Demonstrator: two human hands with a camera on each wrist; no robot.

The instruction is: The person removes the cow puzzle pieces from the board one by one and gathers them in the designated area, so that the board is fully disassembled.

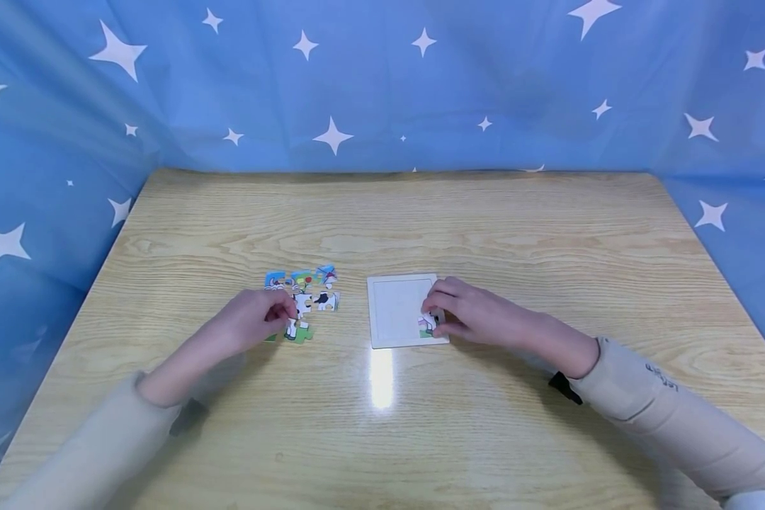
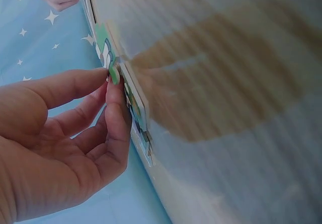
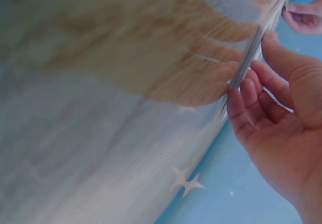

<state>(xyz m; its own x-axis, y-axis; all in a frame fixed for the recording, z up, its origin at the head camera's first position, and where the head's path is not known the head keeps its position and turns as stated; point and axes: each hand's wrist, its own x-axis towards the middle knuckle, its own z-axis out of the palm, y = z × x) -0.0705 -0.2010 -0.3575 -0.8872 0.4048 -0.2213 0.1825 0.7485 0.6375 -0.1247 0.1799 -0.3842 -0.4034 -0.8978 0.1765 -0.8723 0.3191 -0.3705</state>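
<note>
In the head view my left hand (image 1: pixel 251 322) is over the left group of jigsaw pieces. Its thumb and forefinger pinch a puzzle piece (image 2: pixel 106 53), green and white in the left wrist view. My right hand (image 1: pixel 474 312) is bent over the right side of a square, pale puzzle tray (image 1: pixel 392 312). Thumb and fingertips are around a puzzle piece (image 1: pixel 428 326) in the tray's lower right corner, partly covered by the fingers. From the right wrist view, the right hand (image 3: pixel 282 98) has its fingertips right at the tray's edge.
Several printed puzzle pieces (image 1: pixel 327 301) lie left of the tray on the wooden table (image 1: pixel 382 219), some hidden behind the left hand. A blue curtain (image 1: pixel 370 78) with white stars hangs along the table's back and sides. Light glares just in front of the tray.
</note>
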